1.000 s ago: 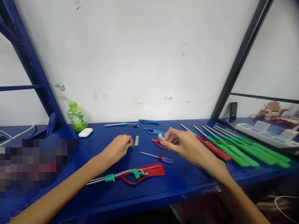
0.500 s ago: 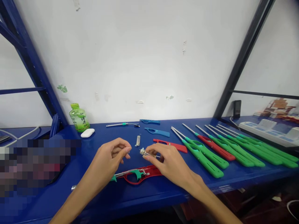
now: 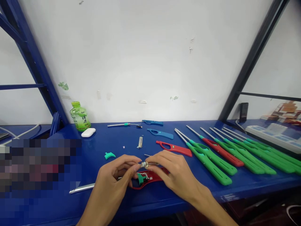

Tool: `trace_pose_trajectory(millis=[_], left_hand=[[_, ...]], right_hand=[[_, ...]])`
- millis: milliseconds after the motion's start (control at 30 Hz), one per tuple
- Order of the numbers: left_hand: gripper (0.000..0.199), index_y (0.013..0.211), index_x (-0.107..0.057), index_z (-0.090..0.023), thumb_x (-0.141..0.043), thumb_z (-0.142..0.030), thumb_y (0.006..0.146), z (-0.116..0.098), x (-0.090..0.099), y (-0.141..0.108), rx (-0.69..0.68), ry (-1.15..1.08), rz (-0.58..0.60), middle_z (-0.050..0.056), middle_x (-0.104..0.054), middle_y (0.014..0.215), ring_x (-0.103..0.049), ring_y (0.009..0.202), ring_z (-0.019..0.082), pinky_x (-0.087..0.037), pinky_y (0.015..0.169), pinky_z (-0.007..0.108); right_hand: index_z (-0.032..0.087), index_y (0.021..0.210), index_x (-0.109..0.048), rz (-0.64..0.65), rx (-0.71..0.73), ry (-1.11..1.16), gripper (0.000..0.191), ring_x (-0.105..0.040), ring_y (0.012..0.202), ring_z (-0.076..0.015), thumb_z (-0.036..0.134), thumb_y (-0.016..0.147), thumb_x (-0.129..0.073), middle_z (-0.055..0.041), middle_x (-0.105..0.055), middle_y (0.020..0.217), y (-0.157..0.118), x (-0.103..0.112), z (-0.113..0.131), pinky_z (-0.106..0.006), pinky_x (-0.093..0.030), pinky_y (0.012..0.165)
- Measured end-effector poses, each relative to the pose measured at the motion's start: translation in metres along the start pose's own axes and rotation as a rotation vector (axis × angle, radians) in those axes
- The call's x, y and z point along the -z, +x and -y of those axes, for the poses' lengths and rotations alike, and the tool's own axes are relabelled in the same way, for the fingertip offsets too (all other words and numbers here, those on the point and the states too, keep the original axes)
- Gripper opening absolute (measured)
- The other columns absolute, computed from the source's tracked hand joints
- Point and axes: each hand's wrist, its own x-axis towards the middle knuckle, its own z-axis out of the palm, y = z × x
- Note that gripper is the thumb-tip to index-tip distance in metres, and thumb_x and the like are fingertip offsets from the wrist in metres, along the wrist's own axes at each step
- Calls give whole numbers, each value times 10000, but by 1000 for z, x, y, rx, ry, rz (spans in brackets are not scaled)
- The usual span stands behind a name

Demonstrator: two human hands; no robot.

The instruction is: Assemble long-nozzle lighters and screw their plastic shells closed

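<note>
My right hand grips a small clear lighter fuel tank with a pale valve end pointing left; the fingers cover most of it. At that valve end my left hand pinches with thumb and index finger, and what lies exactly between those fingertips is partly hidden. Beneath both hands, an opened red lighter shell lies on the blue table, carrying a green trigger and white wire. Its metal tube sticks out to the left. Another clear fuel tank lies just beyond my hands.
Loose parts nearby are a green piece, a red half shell, a blue half shell and a metal tube. Several green lighters lie to the right. A drink bottle and white case stand back left.
My left hand has moved right and closed at the fuel tank's valve end. The loose green piece and a tiny pale bit on the table now show. The view has shifted slightly.
</note>
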Motion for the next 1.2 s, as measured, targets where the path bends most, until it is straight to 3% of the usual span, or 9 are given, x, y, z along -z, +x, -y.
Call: trace_pose_trajectory(millis=[133, 300, 433, 833, 1033, 1200], left_hand=[[354, 817, -788, -232, -743, -581, 840, -3, -1, -3, 38, -2, 7, 24, -707, 633, -644, 529, 174, -540, 480, 251], [363, 897, -786, -230, -756, -584, 821, -3, -1, -4, 61, -37, -3, 12, -697, 618, -654, 528, 177, -538, 487, 251], [356, 953, -783, -244, -771, -567, 803, -3, -1, -6, 59, -51, -54, -9, -688, 605, -645, 491, 165, -519, 474, 239], [244, 923, -782, -274, -770, -496, 822, -8, -2, -7, 16, -60, -49, -22, -696, 622, -627, 484, 145, -532, 476, 221], [298, 940, -773, -263, -759, -537, 822, -9, -1, -10, 22, -24, -74, -15, -691, 618, -630, 475, 163, -522, 461, 245], [327, 957, -766, -260, -755, -560, 825, -8, -2, -11, 40, -21, -46, -15, -683, 612, -622, 477, 164, -523, 471, 251]], right_hand=[[223, 1143, -745, -7, 25, 2, 118, -753, 882, -190, 234, 1053, -669, -41, -819, 1035, 0, 0, -1, -290, -580, 797], [214, 1142, -746, -4, 39, -12, 117, -747, 871, -188, 217, 1048, -675, -39, -818, 1033, 0, 2, -2, -289, -575, 785], [209, 1149, -743, -19, 58, -9, 122, -746, 871, -181, 208, 1043, -682, -36, -819, 1038, -1, 2, 0, -285, -577, 781], [218, 1161, -754, -100, 131, -19, 139, -776, 844, -180, 196, 1038, -693, -46, -837, 1009, 0, 7, 0, -292, -606, 760], [227, 1158, -765, -133, 143, -1, 139, -790, 847, -184, 207, 1038, -696, -46, -844, 1002, 1, 7, 0, -296, -624, 764], [209, 1170, -759, -83, 140, -20, 146, -772, 848, -188, 204, 1040, -692, -53, -835, 1022, -1, 7, -1, -307, -615, 747]])
